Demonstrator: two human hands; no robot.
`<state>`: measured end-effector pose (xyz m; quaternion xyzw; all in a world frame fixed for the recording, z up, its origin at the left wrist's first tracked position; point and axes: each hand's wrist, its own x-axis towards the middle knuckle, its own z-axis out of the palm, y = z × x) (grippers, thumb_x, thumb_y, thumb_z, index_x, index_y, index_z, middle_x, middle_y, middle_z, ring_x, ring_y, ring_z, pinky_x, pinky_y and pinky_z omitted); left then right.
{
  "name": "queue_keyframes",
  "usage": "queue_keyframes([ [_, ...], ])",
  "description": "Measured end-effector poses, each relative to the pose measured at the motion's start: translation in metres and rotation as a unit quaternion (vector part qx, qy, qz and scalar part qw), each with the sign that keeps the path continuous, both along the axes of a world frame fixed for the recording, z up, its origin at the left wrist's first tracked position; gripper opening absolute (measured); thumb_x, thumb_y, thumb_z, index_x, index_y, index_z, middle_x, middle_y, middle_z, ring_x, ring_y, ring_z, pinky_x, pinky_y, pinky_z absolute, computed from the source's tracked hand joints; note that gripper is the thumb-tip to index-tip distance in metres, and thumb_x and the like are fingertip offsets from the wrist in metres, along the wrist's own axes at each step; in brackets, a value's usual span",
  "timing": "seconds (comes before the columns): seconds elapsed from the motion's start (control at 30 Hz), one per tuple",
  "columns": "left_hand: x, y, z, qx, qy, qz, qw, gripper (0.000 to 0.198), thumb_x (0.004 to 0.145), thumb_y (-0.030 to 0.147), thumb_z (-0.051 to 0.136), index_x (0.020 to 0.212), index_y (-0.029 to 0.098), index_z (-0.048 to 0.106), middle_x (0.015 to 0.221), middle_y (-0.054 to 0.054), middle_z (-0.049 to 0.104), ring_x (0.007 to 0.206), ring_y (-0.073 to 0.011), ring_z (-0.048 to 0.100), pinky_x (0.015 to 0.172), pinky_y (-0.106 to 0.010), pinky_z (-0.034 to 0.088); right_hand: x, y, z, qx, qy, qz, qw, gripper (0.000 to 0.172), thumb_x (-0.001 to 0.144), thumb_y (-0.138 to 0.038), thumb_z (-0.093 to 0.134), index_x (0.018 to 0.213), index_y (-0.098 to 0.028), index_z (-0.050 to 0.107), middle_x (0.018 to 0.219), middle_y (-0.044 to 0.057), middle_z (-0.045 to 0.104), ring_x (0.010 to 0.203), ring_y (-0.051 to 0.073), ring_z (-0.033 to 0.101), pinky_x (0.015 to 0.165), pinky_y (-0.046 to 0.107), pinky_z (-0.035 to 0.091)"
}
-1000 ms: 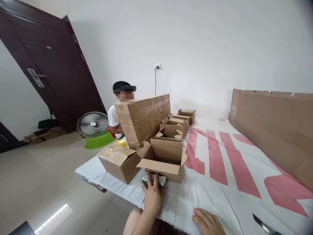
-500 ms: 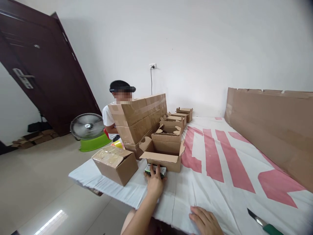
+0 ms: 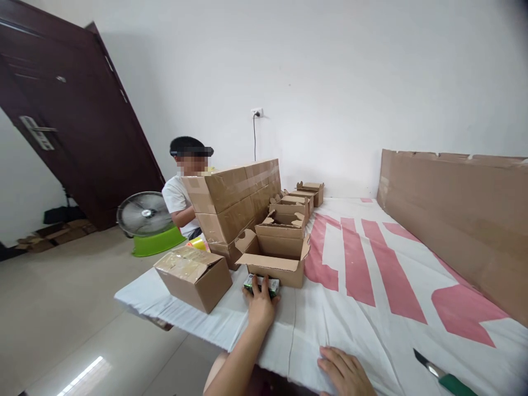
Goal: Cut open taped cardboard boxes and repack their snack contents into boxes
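Observation:
My left hand (image 3: 260,305) reaches forward over the white and pink covered table (image 3: 371,308) and grips a small green and white packet (image 3: 261,284), fingers curled over it. The packet lies just in front of an open cardboard box (image 3: 275,257) with its flaps spread. My right hand (image 3: 345,373) lies flat on the cloth near the front edge, fingers stretched out and holding nothing. A knife with a green handle (image 3: 443,375) lies to its right.
A taped closed box (image 3: 193,276) stands left of the packet. Behind it are stacked large cartons (image 3: 235,201) and a row of small open boxes (image 3: 292,212). A seated person (image 3: 181,192), a fan (image 3: 143,213) and a cardboard sheet (image 3: 454,214) surround the table.
The view has shifted slightly right and back. My left hand stays on the packet, a little farther forward. The seated person has leaned to the left.

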<state>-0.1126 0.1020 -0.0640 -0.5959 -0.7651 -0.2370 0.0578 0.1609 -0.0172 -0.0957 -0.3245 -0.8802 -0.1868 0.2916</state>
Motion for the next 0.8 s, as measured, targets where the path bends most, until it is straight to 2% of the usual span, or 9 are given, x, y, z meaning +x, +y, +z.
queue_keyframes([
  [0.17,-0.004,0.024,0.011,-0.018,-0.020,0.009,1.000,0.066,0.076,0.029,0.069,0.137,0.018,0.047,0.151,-0.021,0.032,0.137,-0.0471,0.029,0.109,-0.060,0.027,0.001,0.001,-0.001,-0.003,-0.010,0.002,1.000,0.045,0.088,-0.061,0.051,0.109,-0.023,0.064,0.115,0.002,0.071,0.102,0.016,0.065,0.082,0.024,0.046],
  [0.37,-0.003,0.052,0.017,-0.020,-0.044,0.020,0.999,0.065,0.074,0.026,0.072,0.135,0.022,0.049,0.152,-0.018,0.032,0.135,-0.0480,0.031,0.103,-0.057,0.037,0.001,0.003,-0.004,-0.005,0.001,0.010,1.000,0.043,0.087,-0.058,0.055,0.111,-0.024,0.065,0.117,0.002,0.070,0.103,0.017,0.064,0.083,0.024,0.046],
  [0.5,-0.001,0.051,0.012,0.002,-0.053,0.018,0.998,0.065,0.078,0.029,0.068,0.138,0.023,0.045,0.154,-0.015,0.027,0.138,-0.0454,0.029,0.106,-0.054,0.035,0.001,0.001,-0.004,-0.015,-0.001,0.000,1.000,0.042,0.086,-0.057,0.058,0.111,-0.024,0.065,0.118,0.001,0.070,0.103,0.016,0.064,0.084,0.024,0.047],
  [0.63,0.003,0.043,0.011,0.033,-0.062,0.047,0.996,0.074,0.078,0.035,0.068,0.142,0.014,0.037,0.155,-0.023,0.019,0.137,-0.0443,0.029,0.107,-0.054,0.032,0.001,-0.001,-0.002,-0.013,-0.006,0.004,1.000,0.044,0.085,-0.059,0.057,0.111,-0.024,0.064,0.117,0.002,0.070,0.102,0.016,0.064,0.084,0.024,0.047],
  [0.73,0.005,0.041,0.013,0.040,-0.068,0.064,0.995,0.070,0.076,0.035,0.070,0.136,0.011,0.041,0.144,-0.026,0.035,0.131,-0.0410,0.039,0.104,-0.052,0.035,0.001,-0.002,-0.001,-0.018,-0.005,-0.005,1.000,0.043,0.085,-0.056,0.059,0.111,-0.023,0.064,0.117,0.002,0.070,0.103,0.017,0.064,0.084,0.024,0.047],
  [0.8,0.004,0.041,0.014,0.028,-0.076,0.051,0.995,0.061,0.077,0.031,0.069,0.130,0.012,0.045,0.128,-0.022,0.052,0.120,-0.0360,0.051,0.097,-0.047,0.042,0.001,-0.002,0.000,-0.024,-0.006,-0.007,1.000,0.040,0.085,-0.053,0.060,0.111,-0.023,0.064,0.117,0.002,0.070,0.103,0.017,0.064,0.084,0.025,0.047],
])
